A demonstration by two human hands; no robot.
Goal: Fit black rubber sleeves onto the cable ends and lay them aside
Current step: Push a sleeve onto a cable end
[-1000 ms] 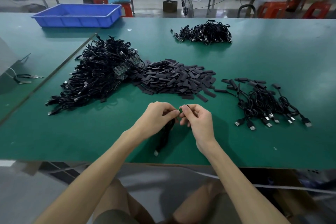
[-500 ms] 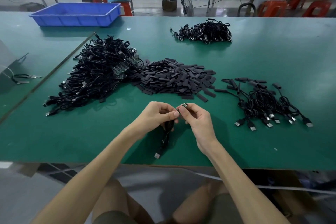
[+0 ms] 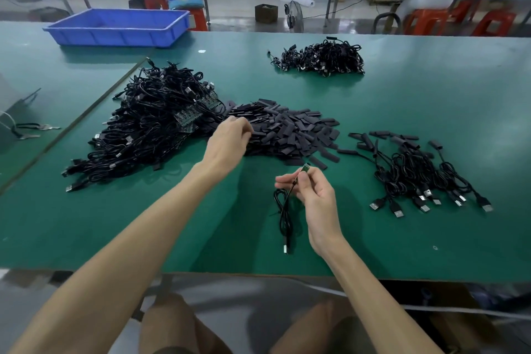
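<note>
My right hand (image 3: 311,192) pinches the small circuit-board end of a black cable (image 3: 284,213); the cable hangs down to the green table (image 3: 431,100) with its USB plug near the front edge. My left hand (image 3: 230,138) reaches into the near-left side of the pile of black rubber sleeves (image 3: 287,131), fingers curled at the sleeves; whether it holds one is hidden. A big heap of bare cables (image 3: 149,126) lies to the left. Cables with sleeves fitted (image 3: 416,172) lie in a group at the right.
Another bundle of black cables (image 3: 321,57) sits at the back of the table. A blue plastic tray (image 3: 117,27) stands at the far left. Keys (image 3: 31,131) lie at the left edge. A person sits at a far bench at top right.
My left hand let go of the cable and moved up and left to the sleeve pile. My right hand alone keeps the cable end, now slightly lower and to the right.
</note>
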